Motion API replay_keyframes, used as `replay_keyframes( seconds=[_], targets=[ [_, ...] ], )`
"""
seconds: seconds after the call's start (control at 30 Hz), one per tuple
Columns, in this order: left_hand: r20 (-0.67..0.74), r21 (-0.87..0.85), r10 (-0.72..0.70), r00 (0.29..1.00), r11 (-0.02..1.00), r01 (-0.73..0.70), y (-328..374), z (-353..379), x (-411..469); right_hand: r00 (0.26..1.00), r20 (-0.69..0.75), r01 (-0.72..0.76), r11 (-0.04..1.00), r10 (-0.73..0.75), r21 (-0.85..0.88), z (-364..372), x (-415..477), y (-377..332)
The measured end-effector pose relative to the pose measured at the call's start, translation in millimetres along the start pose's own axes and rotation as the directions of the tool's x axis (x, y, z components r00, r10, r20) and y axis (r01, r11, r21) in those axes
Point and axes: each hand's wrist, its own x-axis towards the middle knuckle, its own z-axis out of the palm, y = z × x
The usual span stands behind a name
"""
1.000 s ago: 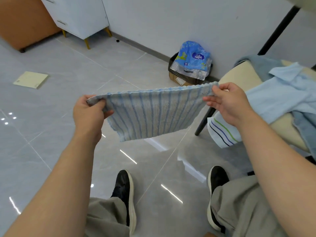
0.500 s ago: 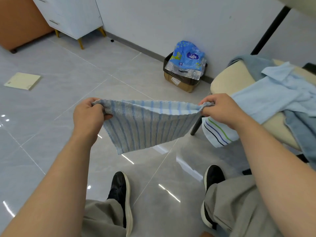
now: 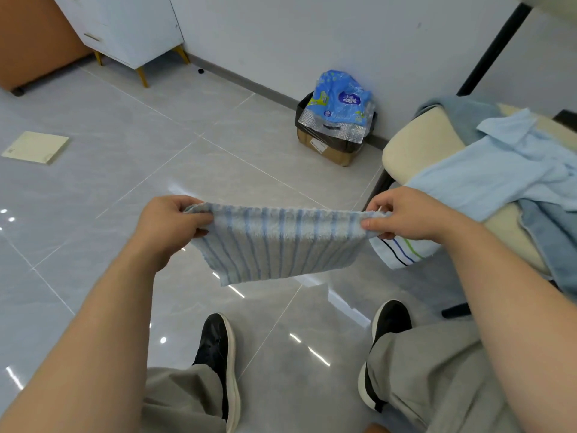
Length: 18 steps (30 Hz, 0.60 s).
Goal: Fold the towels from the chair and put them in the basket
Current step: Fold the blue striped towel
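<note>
A small blue-striped towel [image 3: 281, 245] hangs folded in front of me above the floor. My left hand [image 3: 170, 225] grips its left top corner and my right hand [image 3: 406, 215] pinches its right top corner, stretching the top edge straight. To the right stands a cream chair [image 3: 409, 151] heaped with a light blue towel [image 3: 487, 173], a darker blue towel [image 3: 549, 239] and a white towel with coloured stripes [image 3: 402, 254] hanging off its front. No basket is in view.
A cardboard box [image 3: 324, 148] with a blue plastic package [image 3: 340, 104] stands by the wall. A white cabinet [image 3: 131, 29] is at the back left and a flat yellow board [image 3: 34, 147] lies on the tiled floor. My shoes and trouser legs are below.
Both hands have lowered the striped towel and drawn it closer to me. The back layer has dropped level with the front one, so the fold now lies closed.
</note>
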Motion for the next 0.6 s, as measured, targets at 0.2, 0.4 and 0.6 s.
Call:
replay_keyframes(
  seconds=[0.2, 0.4, 0.6],
  targets=[
    [-0.083, 0.282, 0.118, 0.99, 0.955, -0.09, 3.9, 0.2, -4.3, 1.0, 0.012, -0.001, 1.0, 0.001, 0.001, -3.5, 1.3, 5.6],
    [-0.126, 0.536, 0.113, 0.986, 0.844, -0.028, 10.2, 1.9, -10.0, 0.974, -0.146, -0.168, 0.984, 0.175, 0.056, 4.2, 8.0, -4.7],
    [-0.034, 0.336, -0.113, 0.993, 0.934, 0.118, 9.9, 9.8, -9.6, 0.969, -0.13, -0.235, 0.942, 0.208, -0.239, 13.1, 14.1, -10.3]
  ],
)
